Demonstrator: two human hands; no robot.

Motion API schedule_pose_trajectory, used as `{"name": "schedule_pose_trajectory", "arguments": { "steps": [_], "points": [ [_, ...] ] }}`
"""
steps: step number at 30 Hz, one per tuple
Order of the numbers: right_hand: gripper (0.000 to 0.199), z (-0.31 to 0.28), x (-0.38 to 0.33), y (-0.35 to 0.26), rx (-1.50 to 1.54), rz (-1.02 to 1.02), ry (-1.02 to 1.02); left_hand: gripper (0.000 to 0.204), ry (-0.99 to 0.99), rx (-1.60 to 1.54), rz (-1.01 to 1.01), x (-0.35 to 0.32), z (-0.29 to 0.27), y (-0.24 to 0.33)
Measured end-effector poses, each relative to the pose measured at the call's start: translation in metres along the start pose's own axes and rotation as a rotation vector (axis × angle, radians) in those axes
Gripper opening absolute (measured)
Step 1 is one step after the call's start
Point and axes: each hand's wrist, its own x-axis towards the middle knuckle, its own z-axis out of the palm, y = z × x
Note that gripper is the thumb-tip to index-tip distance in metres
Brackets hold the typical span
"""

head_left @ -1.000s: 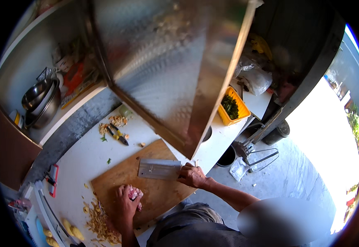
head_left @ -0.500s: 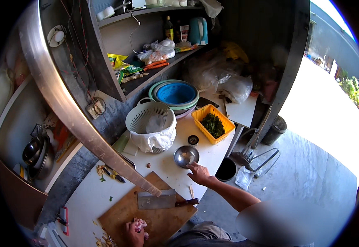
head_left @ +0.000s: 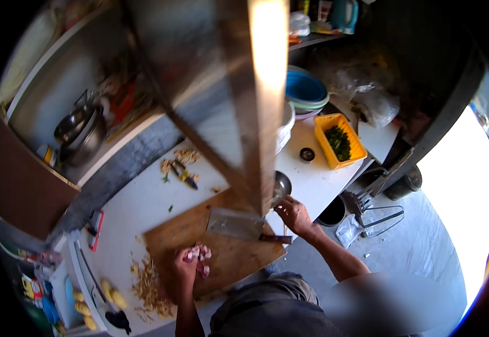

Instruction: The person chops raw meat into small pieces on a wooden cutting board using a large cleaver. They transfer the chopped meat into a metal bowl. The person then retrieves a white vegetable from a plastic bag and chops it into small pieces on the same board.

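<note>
My left hand [head_left: 185, 265] is closed around some pink pieces of chopped raw meat [head_left: 201, 253] on the wooden cutting board [head_left: 239, 261]. A few pieces lie loose beside its fingers. Across the board's far right part rests a cleaver [head_left: 234, 222], its dark handle over the edge. My right hand [head_left: 294, 215] pinches the near rim of a small metal bowl [head_left: 282, 183] on the white table. The blurred bar in front hides part of this bowl and of the fingertips; what is inside does not show.
A metal bar [head_left: 270, 84] crosses the view close up. Vegetable peelings [head_left: 152, 286] lie left of the board, yellow potatoes [head_left: 112, 293] beyond. A yellow basket of greens [head_left: 358, 147], a small black round thing [head_left: 307, 154] and a blue basin [head_left: 303, 84] stand farther back.
The view has swung left and down, so more of the table's left side shows. My right hand has drawn the bowl nearer to the board. My left hand stays at the meat.
</note>
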Motion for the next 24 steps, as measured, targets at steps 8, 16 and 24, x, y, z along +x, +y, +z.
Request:
{"name": "schedule_pose_trajectory", "arguments": {
  "steps": [8, 16, 24],
  "points": [
    [0.013, 0.059, -0.035, -0.064, 0.138, -0.206, -0.219, 0.013, 0.183, -0.428, -0.549, 0.012, -0.037, 0.068],
    [0.012, 0.105, -0.046, -0.108, 0.217, -0.373, -0.326, 0.013, 0.003, -0.758, -0.391, 0.042, -0.015, 0.097],
    [0.010, 0.123, -0.035, -0.126, 0.195, -0.446, -0.328, 0.048, -0.233, -0.360, -0.112, 0.059, -0.008, 0.087]
  ]
}}
